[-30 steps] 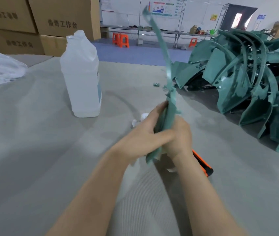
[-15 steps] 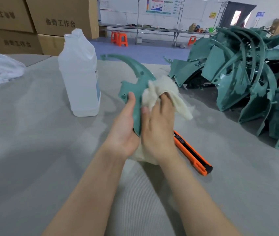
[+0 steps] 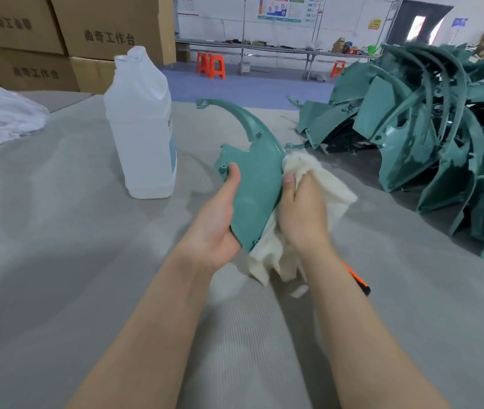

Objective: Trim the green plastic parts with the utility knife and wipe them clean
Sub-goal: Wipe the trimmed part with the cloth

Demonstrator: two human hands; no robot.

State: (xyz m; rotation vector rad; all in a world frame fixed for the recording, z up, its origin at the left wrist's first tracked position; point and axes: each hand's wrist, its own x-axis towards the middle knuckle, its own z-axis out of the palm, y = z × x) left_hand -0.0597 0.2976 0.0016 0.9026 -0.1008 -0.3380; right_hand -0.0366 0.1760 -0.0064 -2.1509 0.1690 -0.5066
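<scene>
The green part point(image 3: 252, 184) has swung down from upright and now faces up over the bench point(image 3: 57, 261). The left hand point(image 3: 214, 225) grips it, thumb on top, while the right hand point(image 3: 302, 214) bunches the cloth point(image 3: 332, 196) against its right edge. The utility knife point(image 3: 358, 280) lies idle, so trimming looks done and wiping is on.

Utility knife point(image 3: 358, 279) mostly hidden behind forearm point(image 3: 353, 326)

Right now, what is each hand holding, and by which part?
Left hand holds the green part by its wide lower end. Right hand grips the cloth, bunched against the part's right edge.
</scene>
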